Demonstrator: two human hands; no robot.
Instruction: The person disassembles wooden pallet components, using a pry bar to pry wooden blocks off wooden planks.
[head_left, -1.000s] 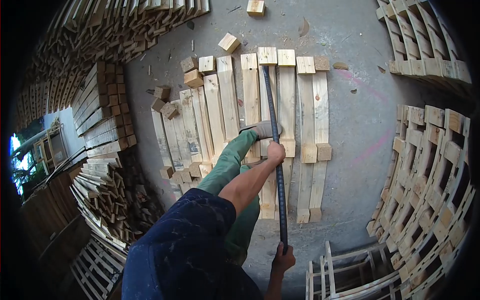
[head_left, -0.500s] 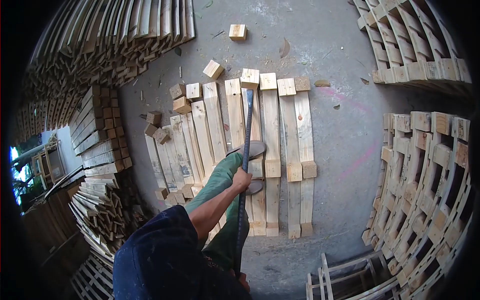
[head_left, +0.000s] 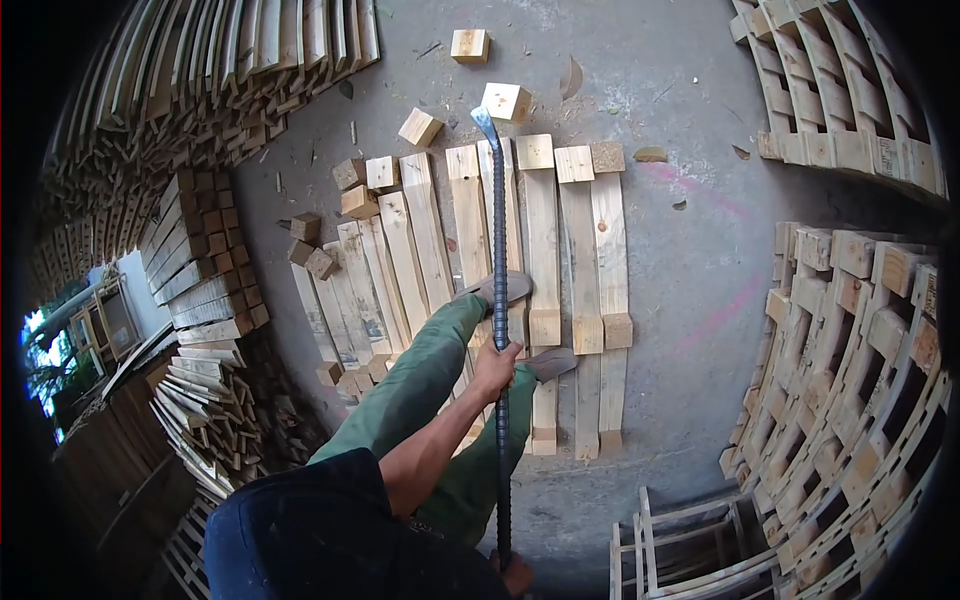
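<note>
Both my hands hold a long, dark ribbed steel pry bar (head_left: 500, 250) with a flattened, bent shiny tip. My left hand (head_left: 495, 370) wraps round its middle. Down at the bottom edge, my right hand (head_left: 515, 577) grips the near end, partly hidden. The tip lies right beside a loose wooden block (head_left: 507, 102) on the floor. Beneath the bar runs a wooden plank (head_left: 513, 210), one in a row laid side by side. A neighbouring plank carries a block (head_left: 535, 152) at its far end. My shoes (head_left: 505, 288) stand among the planks.
More loose blocks (head_left: 470, 45) lie on the concrete floor. Stacked boards (head_left: 290, 50) and squared timbers (head_left: 205, 260) stand at left. Pallets (head_left: 860, 330) rise along the right side, and a wooden frame (head_left: 690, 550) sits at the lower right.
The block at the plank's far end has come off and moved away onto the floor. The bar's tip has moved forward past the plank end. One shoe has shifted right.
</note>
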